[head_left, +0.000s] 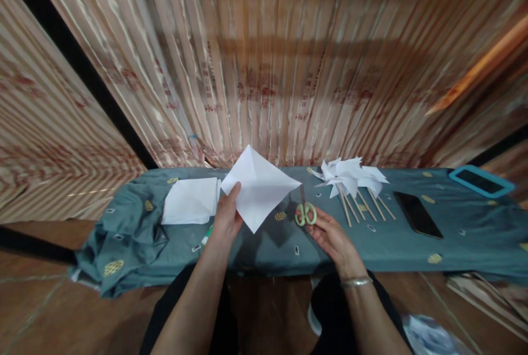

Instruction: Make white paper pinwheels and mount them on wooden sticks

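Note:
My left hand (229,213) grips a square sheet of white paper (262,187) by its left corner, thumb on top. The sheet is turned like a diamond above the cloth, and faint crease lines run across it. With its fingers at the light green handles, my right hand (328,231) holds a pair of scissors (306,214). Their blades point away from me, close to the sheet's right corner. Just left of my left hand lies a stack of white paper sheets (190,201). A small green and white item (207,235) is partly hidden by my left forearm.
Several white paper pinwheels (348,176) on wooden sticks lie to the right. Beyond them are a dark phone (417,214) and a blue-framed tablet-like device (482,181). A green patterned cloth (264,256) covers the narrow table. Behind it hangs a striped sheet (264,69).

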### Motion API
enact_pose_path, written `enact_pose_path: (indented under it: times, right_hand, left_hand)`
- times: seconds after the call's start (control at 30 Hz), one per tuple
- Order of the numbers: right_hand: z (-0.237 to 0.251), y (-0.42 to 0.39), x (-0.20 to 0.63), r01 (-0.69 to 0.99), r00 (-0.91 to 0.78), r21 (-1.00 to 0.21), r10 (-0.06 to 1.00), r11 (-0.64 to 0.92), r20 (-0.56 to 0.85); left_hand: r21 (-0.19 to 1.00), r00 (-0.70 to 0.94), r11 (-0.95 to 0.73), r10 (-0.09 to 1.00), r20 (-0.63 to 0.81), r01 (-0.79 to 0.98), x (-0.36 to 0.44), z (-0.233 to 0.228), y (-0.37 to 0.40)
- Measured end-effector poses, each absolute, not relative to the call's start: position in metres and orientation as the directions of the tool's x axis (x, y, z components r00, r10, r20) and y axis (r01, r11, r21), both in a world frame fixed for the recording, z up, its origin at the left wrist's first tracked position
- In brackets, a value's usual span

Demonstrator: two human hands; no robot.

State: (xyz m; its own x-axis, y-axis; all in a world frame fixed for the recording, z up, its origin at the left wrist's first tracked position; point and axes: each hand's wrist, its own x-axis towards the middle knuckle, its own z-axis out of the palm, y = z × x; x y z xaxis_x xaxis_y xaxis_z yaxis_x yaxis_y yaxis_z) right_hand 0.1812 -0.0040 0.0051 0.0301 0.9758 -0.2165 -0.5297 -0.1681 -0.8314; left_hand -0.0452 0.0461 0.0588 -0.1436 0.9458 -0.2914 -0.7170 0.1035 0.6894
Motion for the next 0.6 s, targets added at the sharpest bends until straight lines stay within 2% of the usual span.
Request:
enact_pose_path:
  times: [0.1,0.17,0.3,0.4,0.6]
  right_hand:
    - [0.004,-0.002,0.172,-0.607,-0.01,-0.769,0.969,-0.201,-0.246]
    - [0.003,-0.004,0.172,-0.602,-0.023,-0.768,0.966,-0.22,-0.259]
    - [0.003,-0.017,0.179,-0.473,-0.118,-0.825,0.95,-0.31,-0.29]
    - [0.003,-0.029,0.184,-0.376,-0.129,-0.86,0.939,-0.345,-0.32]
    - [-0.011,-0.041,0.187,-0.233,-0.175,-0.917,0.941,-0.325,-0.289]
  left_hand:
    - [0.717,-0.159,0.114,0.94,-0.302,-0.687,-0.046,0.051,0.052]
    - [0.754,-0.184,0.095,0.943,-0.278,-0.65,-0.05,0.05,0.055]
    - [0.826,-0.249,0.04,0.944,-0.215,-0.562,-0.063,0.049,0.06]
    - [0.865,-0.266,0.019,0.948,-0.175,-0.502,-0.072,0.046,0.059]
    - [0.877,-0.296,0.017,0.938,-0.18,-0.481,-0.083,0.044,0.059]
